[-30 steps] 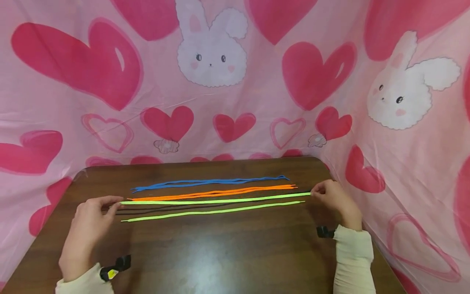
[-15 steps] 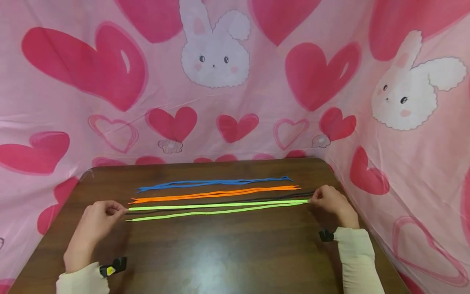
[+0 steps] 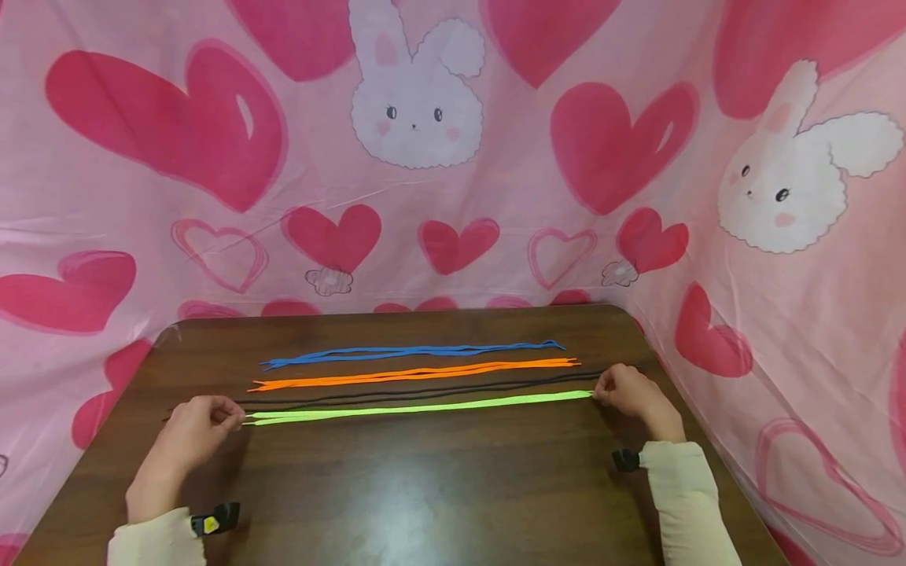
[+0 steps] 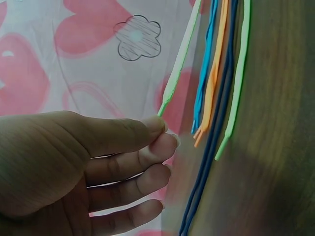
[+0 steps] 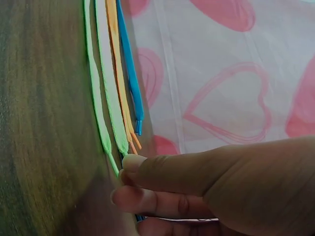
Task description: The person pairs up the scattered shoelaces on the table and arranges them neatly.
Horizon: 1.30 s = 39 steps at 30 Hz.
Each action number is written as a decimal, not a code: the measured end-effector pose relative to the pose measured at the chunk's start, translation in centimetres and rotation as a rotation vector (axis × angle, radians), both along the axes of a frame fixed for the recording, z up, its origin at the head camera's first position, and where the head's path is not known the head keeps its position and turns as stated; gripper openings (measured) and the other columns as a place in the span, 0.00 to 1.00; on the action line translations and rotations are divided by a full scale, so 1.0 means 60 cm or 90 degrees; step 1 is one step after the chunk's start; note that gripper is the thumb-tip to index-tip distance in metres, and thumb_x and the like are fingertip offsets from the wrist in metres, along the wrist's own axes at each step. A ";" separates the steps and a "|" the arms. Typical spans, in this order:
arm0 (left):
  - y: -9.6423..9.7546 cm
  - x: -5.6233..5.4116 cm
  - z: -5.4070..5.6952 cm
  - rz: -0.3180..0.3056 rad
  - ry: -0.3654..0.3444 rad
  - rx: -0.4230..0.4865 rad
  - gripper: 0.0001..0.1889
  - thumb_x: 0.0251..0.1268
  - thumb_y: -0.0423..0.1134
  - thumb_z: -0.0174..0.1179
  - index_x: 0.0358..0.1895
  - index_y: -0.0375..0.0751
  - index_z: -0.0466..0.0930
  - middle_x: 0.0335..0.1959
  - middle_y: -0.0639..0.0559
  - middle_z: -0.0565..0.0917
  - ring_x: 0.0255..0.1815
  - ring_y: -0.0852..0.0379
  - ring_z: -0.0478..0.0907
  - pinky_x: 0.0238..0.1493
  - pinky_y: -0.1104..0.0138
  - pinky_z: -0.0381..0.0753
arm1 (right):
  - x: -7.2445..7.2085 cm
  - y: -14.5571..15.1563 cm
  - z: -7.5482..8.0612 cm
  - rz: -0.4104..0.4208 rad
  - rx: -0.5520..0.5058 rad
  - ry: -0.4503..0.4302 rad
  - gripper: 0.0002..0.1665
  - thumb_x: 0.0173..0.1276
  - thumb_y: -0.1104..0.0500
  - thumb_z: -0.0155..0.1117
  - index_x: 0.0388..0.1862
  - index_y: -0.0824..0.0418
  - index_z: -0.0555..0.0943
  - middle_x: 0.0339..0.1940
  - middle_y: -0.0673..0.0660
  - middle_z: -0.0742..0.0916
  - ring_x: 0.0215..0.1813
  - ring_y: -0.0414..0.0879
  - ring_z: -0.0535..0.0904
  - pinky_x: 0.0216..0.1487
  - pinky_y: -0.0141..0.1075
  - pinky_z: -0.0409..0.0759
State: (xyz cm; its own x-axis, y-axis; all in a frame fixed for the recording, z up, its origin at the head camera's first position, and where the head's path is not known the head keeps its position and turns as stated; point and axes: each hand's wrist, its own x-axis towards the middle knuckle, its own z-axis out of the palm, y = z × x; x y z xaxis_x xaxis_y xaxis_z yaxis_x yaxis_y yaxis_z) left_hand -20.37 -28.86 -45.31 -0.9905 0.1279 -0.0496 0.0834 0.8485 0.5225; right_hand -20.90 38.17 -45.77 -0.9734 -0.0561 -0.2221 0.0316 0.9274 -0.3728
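A flat lime-green shoelace (image 3: 453, 406) is stretched across the table between my two hands. In the left wrist view, my left hand (image 3: 191, 436) pinches the lace's tip between thumb and index finger, its other fingers loosely bent. At the opposite end, my right hand (image 3: 630, 397) pinches the other tip, as the right wrist view shows. A second lime-green shoelace (image 4: 240, 73) lies on the table. In the head view the two overlap over most of their length, parting slightly near my left hand. Just beyond them run dark shoelaces (image 3: 453, 388), partly hidden behind my hands.
Farther back on the brown table (image 3: 425, 487) lie a pair of orange shoelaces (image 3: 414, 375) and a pair of blue shoelaces (image 3: 425, 349), roughly parallel. A pink cloth (image 3: 510, 181) with hearts and rabbits hangs behind and to the right.
Both hands have moved toward the near side and lower, carrying the stretched lime-green lace from beside the orange pair, past the dark laces, to the other lime-green lace.
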 end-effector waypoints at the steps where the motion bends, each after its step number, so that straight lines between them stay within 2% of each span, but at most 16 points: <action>1: -0.001 0.000 -0.002 -0.002 0.001 0.001 0.04 0.65 0.30 0.65 0.35 0.32 0.85 0.27 0.48 0.86 0.29 0.54 0.78 0.34 0.58 0.78 | -0.001 -0.001 -0.001 -0.002 0.001 -0.001 0.07 0.67 0.58 0.70 0.28 0.56 0.86 0.26 0.50 0.84 0.30 0.46 0.74 0.33 0.43 0.72; 13: -0.008 -0.008 -0.022 -0.009 -0.012 0.003 0.03 0.63 0.31 0.66 0.33 0.34 0.85 0.27 0.51 0.86 0.30 0.55 0.78 0.35 0.59 0.77 | -0.009 -0.003 -0.012 0.000 0.007 -0.013 0.08 0.67 0.57 0.70 0.28 0.57 0.86 0.25 0.50 0.83 0.30 0.45 0.74 0.33 0.42 0.72; 23: -0.011 -0.011 -0.033 -0.012 -0.053 0.003 0.03 0.65 0.30 0.63 0.33 0.35 0.84 0.27 0.51 0.85 0.30 0.56 0.77 0.33 0.62 0.75 | -0.013 -0.013 -0.016 0.000 0.002 0.001 0.06 0.66 0.57 0.71 0.29 0.57 0.86 0.26 0.50 0.83 0.32 0.46 0.76 0.36 0.47 0.76; 30: -0.009 -0.016 -0.041 -0.006 -0.095 0.010 0.03 0.66 0.29 0.62 0.34 0.34 0.84 0.28 0.51 0.84 0.32 0.53 0.78 0.36 0.58 0.79 | -0.011 -0.015 -0.015 -0.004 0.010 -0.003 0.06 0.65 0.58 0.72 0.29 0.57 0.86 0.26 0.51 0.83 0.32 0.47 0.76 0.36 0.47 0.77; 39: -0.013 -0.021 -0.048 -0.018 -0.086 0.005 0.02 0.65 0.30 0.64 0.34 0.35 0.83 0.29 0.51 0.83 0.32 0.53 0.77 0.36 0.58 0.78 | -0.007 -0.010 -0.018 -0.005 0.009 -0.010 0.04 0.64 0.61 0.71 0.29 0.58 0.85 0.27 0.51 0.84 0.32 0.47 0.76 0.36 0.46 0.77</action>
